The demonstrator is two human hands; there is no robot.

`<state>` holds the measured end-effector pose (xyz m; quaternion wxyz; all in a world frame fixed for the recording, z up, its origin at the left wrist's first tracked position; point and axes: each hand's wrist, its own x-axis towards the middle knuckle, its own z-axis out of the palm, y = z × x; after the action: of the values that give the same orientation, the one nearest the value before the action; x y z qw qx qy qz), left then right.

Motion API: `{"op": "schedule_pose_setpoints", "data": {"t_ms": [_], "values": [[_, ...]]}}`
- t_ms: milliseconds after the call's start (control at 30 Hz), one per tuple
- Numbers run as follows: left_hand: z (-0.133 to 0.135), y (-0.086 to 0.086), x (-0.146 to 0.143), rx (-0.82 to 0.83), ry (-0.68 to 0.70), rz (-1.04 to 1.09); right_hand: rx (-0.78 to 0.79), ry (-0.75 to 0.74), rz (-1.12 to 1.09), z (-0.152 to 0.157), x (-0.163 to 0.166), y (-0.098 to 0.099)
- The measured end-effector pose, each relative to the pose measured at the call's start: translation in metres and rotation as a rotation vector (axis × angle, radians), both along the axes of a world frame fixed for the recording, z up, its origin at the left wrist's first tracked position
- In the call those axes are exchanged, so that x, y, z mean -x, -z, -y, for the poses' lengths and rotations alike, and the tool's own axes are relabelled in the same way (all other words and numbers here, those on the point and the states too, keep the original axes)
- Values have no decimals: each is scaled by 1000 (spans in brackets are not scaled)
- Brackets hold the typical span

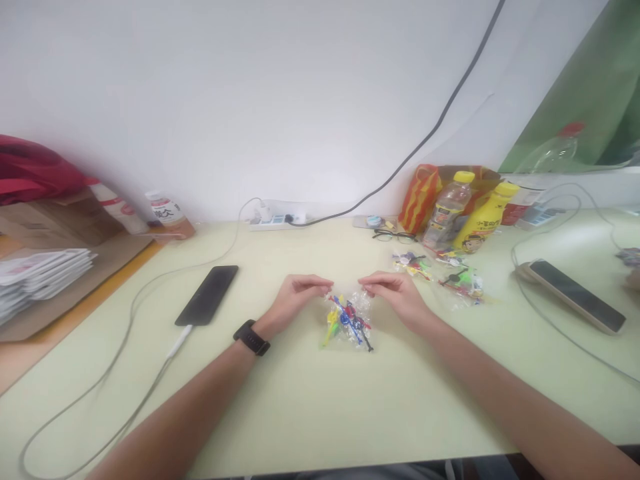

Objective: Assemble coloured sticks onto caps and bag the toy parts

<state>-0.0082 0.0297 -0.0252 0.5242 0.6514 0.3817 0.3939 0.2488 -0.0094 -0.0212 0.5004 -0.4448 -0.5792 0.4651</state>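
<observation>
A clear plastic bag hangs between my two hands, low over the pale table. Inside it are several small plastic pieces in blue, yellow, red, green and black. My left hand, with a black watch on its wrist, pinches the bag's upper left corner. At the upper right corner, the thumb and fingers of my right hand are closed on the bag. Whether its mouth is sealed I cannot tell. More clear bags of similar coloured pieces lie beyond my right hand.
A phone on a charging cable lies left; another phone lies right. Glasses, a clear bottle and a yellow bottle stand at the back right. A power strip sits along the wall. White packets are stacked far left.
</observation>
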Motion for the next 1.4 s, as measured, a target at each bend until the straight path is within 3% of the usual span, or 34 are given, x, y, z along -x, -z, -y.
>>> {"op": "schedule_pose_setpoints", "data": {"t_ms": [400,733,1000,1133,1400], "values": [[-3,6,-1,-124,42,-90,-123,43,196,-4,4,12],[-1,6,-1,1,38,-27,-54,40,27,-4,3,7],[0,4,-2,-17,37,5,-164,6,59,-1,2,6],[1,5,-3,7,32,18,-157,58,100,-2,4,11],[3,-2,-6,56,125,-82,-370,47,309,5,3,4]]}}
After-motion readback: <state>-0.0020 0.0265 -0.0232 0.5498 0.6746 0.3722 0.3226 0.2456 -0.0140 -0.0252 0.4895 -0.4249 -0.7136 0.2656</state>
